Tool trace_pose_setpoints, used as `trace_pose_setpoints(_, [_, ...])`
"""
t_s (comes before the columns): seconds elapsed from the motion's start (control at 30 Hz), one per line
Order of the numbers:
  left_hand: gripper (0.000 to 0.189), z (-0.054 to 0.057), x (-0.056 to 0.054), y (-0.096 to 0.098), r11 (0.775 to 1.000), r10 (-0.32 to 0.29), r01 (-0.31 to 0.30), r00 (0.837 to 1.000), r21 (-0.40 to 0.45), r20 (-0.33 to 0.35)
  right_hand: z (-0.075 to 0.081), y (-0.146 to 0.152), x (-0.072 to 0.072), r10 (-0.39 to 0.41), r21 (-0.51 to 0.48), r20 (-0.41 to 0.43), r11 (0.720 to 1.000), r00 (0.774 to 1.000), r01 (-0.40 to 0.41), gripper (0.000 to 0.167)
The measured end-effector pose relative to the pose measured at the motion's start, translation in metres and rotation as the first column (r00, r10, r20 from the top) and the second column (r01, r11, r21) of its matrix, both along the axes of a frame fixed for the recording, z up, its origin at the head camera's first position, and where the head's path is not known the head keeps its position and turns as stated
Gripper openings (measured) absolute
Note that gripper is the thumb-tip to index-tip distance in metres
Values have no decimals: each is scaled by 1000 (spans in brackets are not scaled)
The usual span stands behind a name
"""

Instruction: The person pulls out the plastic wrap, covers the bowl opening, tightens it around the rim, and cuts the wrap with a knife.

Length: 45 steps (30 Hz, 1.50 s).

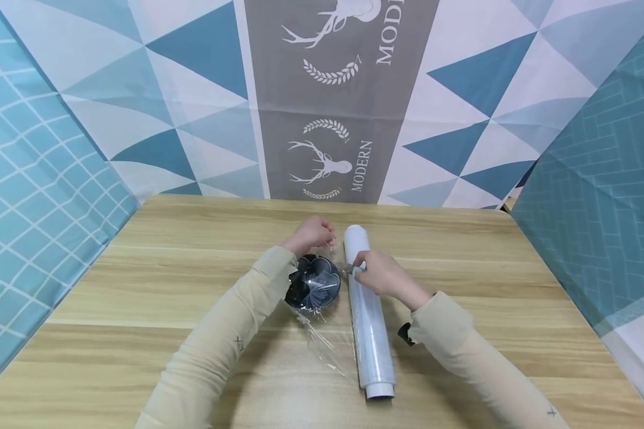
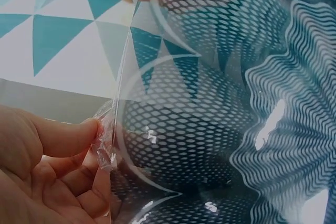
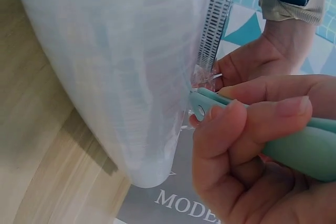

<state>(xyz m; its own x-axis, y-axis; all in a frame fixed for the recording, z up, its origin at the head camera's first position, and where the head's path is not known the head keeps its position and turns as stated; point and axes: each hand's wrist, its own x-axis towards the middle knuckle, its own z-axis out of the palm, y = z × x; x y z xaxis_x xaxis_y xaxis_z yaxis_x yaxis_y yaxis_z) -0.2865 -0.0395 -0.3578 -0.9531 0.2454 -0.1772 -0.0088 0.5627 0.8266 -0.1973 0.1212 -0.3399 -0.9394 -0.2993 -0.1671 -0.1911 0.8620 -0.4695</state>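
Observation:
A dark bowl (image 1: 322,283) with a wavy, scalloped pattern has clear plastic wrap (image 2: 178,124) stretched over it. At the bowl's far side, my left hand (image 1: 315,231) pinches a bunched edge of the wrap between thumb and fingers. A thick roll of plastic wrap (image 1: 370,328) lies lengthwise just right of the bowl. My right hand (image 1: 381,273) reaches over the roll and grips a small knife by its mint-green handle (image 3: 302,148). The knife's blade (image 1: 345,267) points left, at the wrap between roll and bowl.
Loose wrap (image 1: 322,342) trails over the wooden table (image 1: 451,238) in front of the bowl. Behind the table hangs a patterned cloth (image 1: 322,107) with triangles and deer. Blue cloths flank both sides.

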Motion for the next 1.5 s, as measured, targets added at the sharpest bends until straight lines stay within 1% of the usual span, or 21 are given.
trace_pose_setpoints(0.07, [9,-1,0,0,1000,5,-5,1000,11,2,0,1,2,1,-10,6,1000,1000,-1,25])
trace_pose_setpoints(0.2, [7,-2,-1,0,1000,11,-11,1000,0,-19,-2,3,7,3,-25,28,1000,1000,-3,24])
trace_pose_setpoints(0.33, [6,-1,-1,1,1000,15,-15,1000,2,-26,-3,5,13,14,-55,54,998,998,-11,22])
trace_pose_setpoints(0.43, [7,-1,-1,1,1000,16,-16,1000,22,-21,-4,6,16,17,-68,68,998,998,-12,21])
trace_pose_setpoints(0.53, [7,-1,-1,1,999,16,-15,1000,38,-16,-5,7,20,5,-60,70,998,998,-1,22])
trace_pose_setpoints(0.8, [7,-2,-1,0,999,20,-20,1000,51,-10,-6,8,30,10,-78,48,997,999,-6,22])
trace_pose_setpoints(1.03, [9,-1,1,0,998,22,-21,1000,64,-7,-6,8,39,19,-68,-8,997,1000,-20,20])
trace_pose_setpoints(1.13, [11,-1,2,0,996,22,-22,1000,88,-1,-6,9,43,11,-72,7,997,1000,-11,18])
trace_pose_setpoints(1.27, [11,-2,1,0,995,21,-20,1000,93,-8,-7,10,52,31,-88,58,996,998,-26,17])
trace_pose_setpoints(1.37, [11,-2,1,0,996,21,-19,1000,84,-15,-7,11,57,47,-106,67,994,997,-39,19])
trace_pose_setpoints(1.5, [11,-2,1,-1,997,20,-19,1000,76,-16,-7,12,63,48,-131,70,991,996,-39,18])
